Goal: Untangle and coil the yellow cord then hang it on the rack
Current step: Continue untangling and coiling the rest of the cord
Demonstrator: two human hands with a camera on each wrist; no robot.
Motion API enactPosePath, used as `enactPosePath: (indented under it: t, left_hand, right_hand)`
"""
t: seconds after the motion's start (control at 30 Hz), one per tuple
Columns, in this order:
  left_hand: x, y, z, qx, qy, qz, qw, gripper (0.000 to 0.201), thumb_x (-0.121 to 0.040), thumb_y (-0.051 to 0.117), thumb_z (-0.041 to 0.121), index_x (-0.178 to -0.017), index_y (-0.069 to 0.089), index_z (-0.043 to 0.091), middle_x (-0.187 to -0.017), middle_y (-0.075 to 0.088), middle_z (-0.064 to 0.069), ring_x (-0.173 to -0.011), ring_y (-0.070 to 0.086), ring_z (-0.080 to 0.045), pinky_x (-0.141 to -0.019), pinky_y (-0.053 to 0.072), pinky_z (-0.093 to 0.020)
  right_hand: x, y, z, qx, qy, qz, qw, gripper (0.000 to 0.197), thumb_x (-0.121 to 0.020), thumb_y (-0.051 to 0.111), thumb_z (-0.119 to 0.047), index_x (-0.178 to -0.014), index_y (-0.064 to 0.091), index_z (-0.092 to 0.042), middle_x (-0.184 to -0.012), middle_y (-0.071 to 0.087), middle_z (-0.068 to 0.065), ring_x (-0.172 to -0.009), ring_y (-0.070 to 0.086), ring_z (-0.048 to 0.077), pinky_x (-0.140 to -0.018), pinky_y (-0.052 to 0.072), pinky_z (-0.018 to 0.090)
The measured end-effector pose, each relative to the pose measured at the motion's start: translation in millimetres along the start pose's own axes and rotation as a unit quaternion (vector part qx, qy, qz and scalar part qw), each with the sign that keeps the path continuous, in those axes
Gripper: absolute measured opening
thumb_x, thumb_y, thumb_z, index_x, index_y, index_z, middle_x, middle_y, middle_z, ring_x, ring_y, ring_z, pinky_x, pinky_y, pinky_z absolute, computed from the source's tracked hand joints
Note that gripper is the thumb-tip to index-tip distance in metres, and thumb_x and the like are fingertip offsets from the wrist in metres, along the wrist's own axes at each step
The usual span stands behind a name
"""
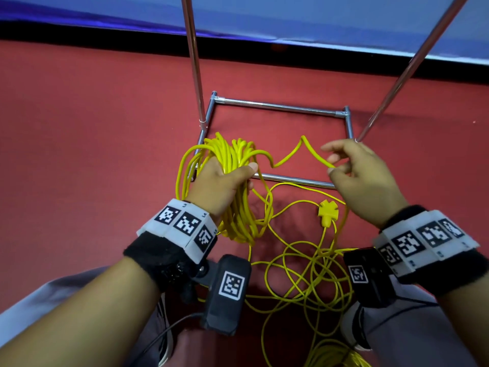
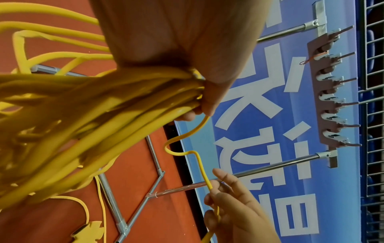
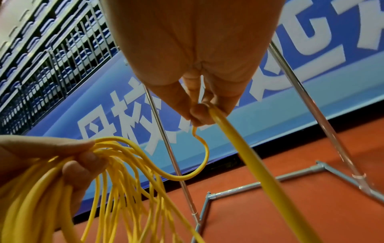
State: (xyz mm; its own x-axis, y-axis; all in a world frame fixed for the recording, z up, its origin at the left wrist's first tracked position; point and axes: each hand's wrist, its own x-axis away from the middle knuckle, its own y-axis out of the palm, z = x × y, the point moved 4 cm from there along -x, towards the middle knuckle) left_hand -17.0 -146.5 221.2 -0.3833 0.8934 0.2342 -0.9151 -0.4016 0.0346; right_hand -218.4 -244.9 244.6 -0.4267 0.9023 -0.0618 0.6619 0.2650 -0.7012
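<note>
My left hand (image 1: 225,178) grips a thick bundle of yellow cord loops (image 1: 235,157); the coil hangs down past my wrist. One kinked strand (image 1: 301,145) runs from that bundle across to my right hand (image 1: 352,165), which pinches it between thumb and fingers. The pinch shows close up in the right wrist view (image 3: 205,108). More loose cord (image 1: 304,274) lies tangled on the red floor below, with a yellow plug (image 1: 328,211) among it. The metal rack's base frame (image 1: 277,104) stands on the floor just beyond both hands. Its hook board (image 2: 332,92) shows in the left wrist view.
Two shiny rack uprights (image 1: 194,62) (image 1: 407,72) rise past my hands toward the camera. A blue banner (image 1: 317,17) with white lettering borders the red floor behind the rack. My knees and shoes sit at the bottom of the head view.
</note>
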Motion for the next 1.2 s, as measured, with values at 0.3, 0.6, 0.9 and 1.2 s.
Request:
enactPosePath:
  t: [0.3, 0.6, 0.9, 1.2]
  left_hand:
    - [0, 3, 0, -0.003, -0.02, -0.032, 0.999, 0.019, -0.092, 0.059, 0.014, -0.074, 0.055, 0.008, -0.063, 0.053, -0.009, -0.042, 0.051, -0.009, -0.044, 0.041, -0.02]
    - [2, 5, 4, -0.001, -0.004, -0.032, 0.999, 0.024, -0.071, 0.064, 0.031, -0.071, 0.057, 0.009, -0.058, 0.055, -0.008, -0.045, 0.051, -0.014, -0.051, 0.044, -0.025]
    - [-1, -1, 2, -0.008, -0.007, 0.014, 1.0, 0.026, -0.068, 0.069, 0.033, -0.067, 0.061, 0.008, -0.056, 0.059, -0.006, -0.05, 0.05, -0.021, -0.056, 0.042, -0.029]
    - [4, 4, 2, -0.014, -0.037, -0.089, 0.995, 0.017, -0.091, 0.059, 0.01, -0.075, 0.063, 0.007, -0.063, 0.065, -0.001, -0.056, 0.06, -0.012, -0.055, 0.05, -0.023]
  right_hand:
    - [3, 12, 1, -0.334, 0.21, -0.047, 0.918, 0.024, -0.091, 0.051, 0.004, -0.113, 0.056, -0.002, -0.084, 0.059, 0.006, -0.07, 0.062, 0.01, -0.05, 0.05, 0.014]
    - [10, 29, -4, 0.197, -0.05, -0.186, 0.961, 0.031, -0.084, 0.05, 0.003, -0.1, 0.073, -0.01, -0.095, 0.062, 0.011, -0.094, 0.058, 0.028, -0.082, 0.038, 0.027]
    - [23, 37, -39, 0.029, -0.156, -0.255, 0.954, 0.009, -0.075, 0.076, -0.013, -0.082, 0.073, -0.016, -0.074, 0.05, -0.009, -0.073, 0.051, -0.006, -0.065, 0.035, 0.004]
    - [6, 29, -28, -0.197, -0.006, -0.18, 0.964, 0.018, -0.076, 0.073, -0.006, -0.084, 0.066, -0.02, -0.076, 0.061, -0.004, -0.066, 0.057, 0.001, -0.066, 0.046, 0.013]
